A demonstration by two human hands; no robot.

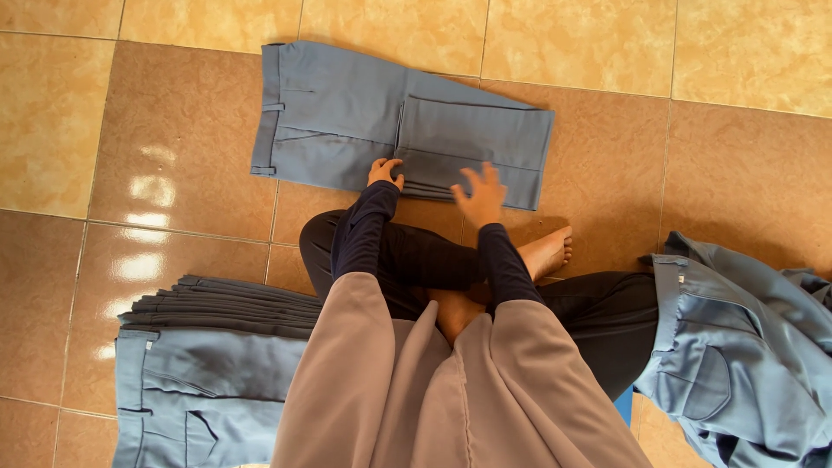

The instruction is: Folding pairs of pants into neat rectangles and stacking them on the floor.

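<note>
A pair of blue trousers (364, 117) lies folded flat on the tiled floor in front of me, waistband to the left. My left hand (385, 172) presses on the near edge of the folded trousers at their middle, fingers curled on the cloth. My right hand (481, 195) hovers just over the near edge of the doubled-over leg part, fingers spread and holding nothing. Both arms wear dark sleeves under a wide grey garment.
A stack of folded blue trousers (208, 364) sits at my left. A loose heap of unfolded blue trousers (737, 347) lies at my right. My crossed legs and bare feet (546, 253) rest between them on the brown and beige tile floor (173, 147).
</note>
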